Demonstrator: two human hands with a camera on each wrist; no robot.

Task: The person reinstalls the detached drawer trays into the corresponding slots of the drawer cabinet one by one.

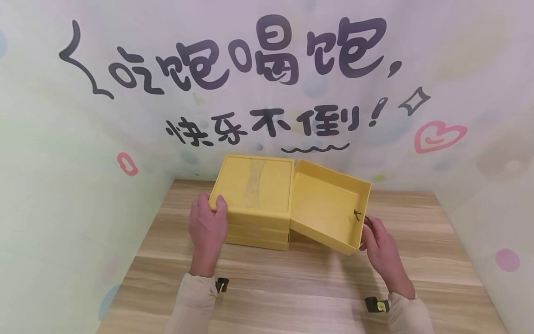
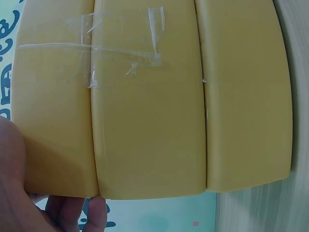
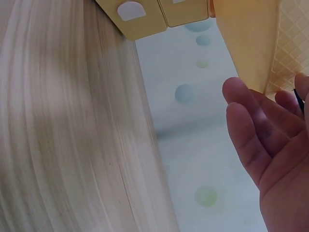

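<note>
A yellow drawer box (image 1: 223, 185) sits on the wooden table, clear tape (image 1: 253, 181) across its top. My left hand (image 1: 208, 227) grips its left end, thumb over the top edge; the left wrist view shows fingers (image 2: 72, 212) under that end. At the right end, a shallow yellow drawer (image 1: 323, 204) hangs out at an angle above the table, its inner end right at the box. Dark cord (image 1: 357, 215) is knotted through the drawer's outer wall. My right hand (image 1: 384, 250) holds the cord there, with other fingers (image 3: 241, 128) loosely bent below.
More tape (image 2: 125, 36) crosses the box's long side. Lower drawer fronts with half-round cutouts (image 3: 131, 10) show in the right wrist view. Behind the table (image 1: 317, 292) stands a printed wall cloth (image 1: 83, 139). Dark wrist straps (image 1: 377, 305) show at both sleeves.
</note>
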